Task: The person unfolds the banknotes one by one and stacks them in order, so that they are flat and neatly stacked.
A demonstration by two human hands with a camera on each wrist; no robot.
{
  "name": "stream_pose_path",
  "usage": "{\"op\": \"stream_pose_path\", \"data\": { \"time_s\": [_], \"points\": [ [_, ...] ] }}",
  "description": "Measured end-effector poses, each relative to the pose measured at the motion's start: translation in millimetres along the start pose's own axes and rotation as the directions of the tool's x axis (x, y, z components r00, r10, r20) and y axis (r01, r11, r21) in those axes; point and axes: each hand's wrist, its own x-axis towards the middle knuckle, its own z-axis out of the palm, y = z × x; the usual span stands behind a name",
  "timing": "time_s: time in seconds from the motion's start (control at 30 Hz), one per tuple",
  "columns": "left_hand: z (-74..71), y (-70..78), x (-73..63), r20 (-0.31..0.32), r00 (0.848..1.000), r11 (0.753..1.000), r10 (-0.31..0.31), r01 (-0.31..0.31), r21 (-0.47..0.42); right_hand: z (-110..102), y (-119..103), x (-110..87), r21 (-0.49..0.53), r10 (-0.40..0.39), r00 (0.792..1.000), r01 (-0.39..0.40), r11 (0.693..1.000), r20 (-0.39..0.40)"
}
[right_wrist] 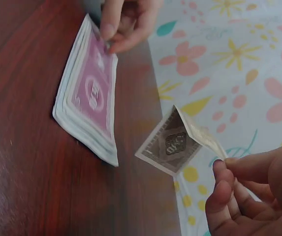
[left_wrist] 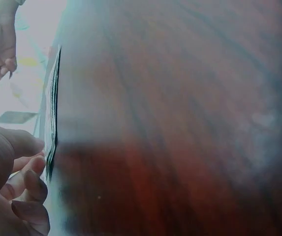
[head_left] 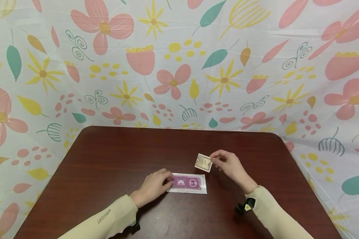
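A stack of purple play banknotes with white borders (head_left: 194,183) lies near the middle of the table. My left hand (head_left: 155,186) grips its left end, thumb and fingers pinching the edge of the stack (left_wrist: 53,113) in the left wrist view. Up and to the right, my right hand (head_left: 229,164) pinches a small cream-and-brown banknote (head_left: 203,162) by its right edge. The right wrist view shows that this note (right_wrist: 168,147) has a fold across it, its printed face angled above the table, apart from the stack.
The dark reddish-brown table (head_left: 122,149) has rounded far corners. A white cloth (head_left: 173,109) with pink, yellow and teal flower prints hangs behind it and along both sides. A black wrist strap (head_left: 246,206) sits at the right sleeve's cuff.
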Motion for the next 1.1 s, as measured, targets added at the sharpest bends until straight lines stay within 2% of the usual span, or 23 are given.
{"op": "stream_pose_path", "data": {
  "time_s": [0.17, 0.3, 0.4, 0.53, 0.6, 0.67, 0.83, 0.9, 1.0, 1.1],
  "points": [
    [-3.3, 0.5, 2.8, -0.055, 0.998, 0.999, 0.021, -0.022, -0.029, 4.1, -9.3, -7.8, 0.038, -0.053, 0.997, 0.051, 0.998, 0.056],
    [-7.0, 3.6, 8.4, -0.093, 0.995, 0.993, 0.035, -0.045, -0.106, 8.1, -14.6, -13.0, 0.045, -0.071, 0.993, 0.066, 0.997, 0.099],
    [-8.5, 6.5, 12.7, -0.088, 0.996, 0.98, 0.024, -0.041, -0.193, 11.1, -19.2, -15.8, 0.055, -0.093, 0.987, 0.086, 0.995, 0.132],
    [-7.4, 8.5, 18.1, -0.061, 0.998, 0.948, -0.009, -0.011, -0.319, 14.7, -24.4, -18.2, 0.086, -0.125, 0.974, 0.11, 0.99, 0.188],
    [-6.5, 9.2, 20.7, -0.043, 0.999, 0.92, -0.033, 0.013, -0.393, 16.4, -26.2, -19.3, 0.1, -0.14, 0.965, 0.12, 0.988, 0.22],
    [-5.9, 9.7, 22.8, -0.014, 0.998, 0.878, -0.057, 0.043, -0.478, 18.0, -27.6, -20.5, 0.116, -0.155, 0.955, 0.129, 0.985, 0.251],
    [-5.3, 10.8, 26.9, 0.089, 0.993, 0.739, -0.075, 0.115, -0.664, 21.1, -29.7, -24.0, 0.16, -0.196, 0.929, 0.151, 0.975, 0.314],
    [-5.1, 11.3, 27.7, 0.121, 0.99, 0.695, -0.068, 0.134, -0.706, 22.0, -29.5, -25.0, 0.174, -0.21, 0.921, 0.16, 0.972, 0.328],
    [-5.3, 12.7, 27.3, 0.172, 0.983, 0.648, -0.065, 0.173, -0.742, 22.8, -27.7, -25.9, 0.186, -0.222, 0.917, 0.167, 0.968, 0.332],
    [-6.2, 12.5, 25.4, 0.202, 0.977, 0.613, -0.064, 0.198, -0.765, 22.5, -25.2, -25.6, 0.188, -0.218, 0.92, 0.163, 0.969, 0.327]
  ]
}}
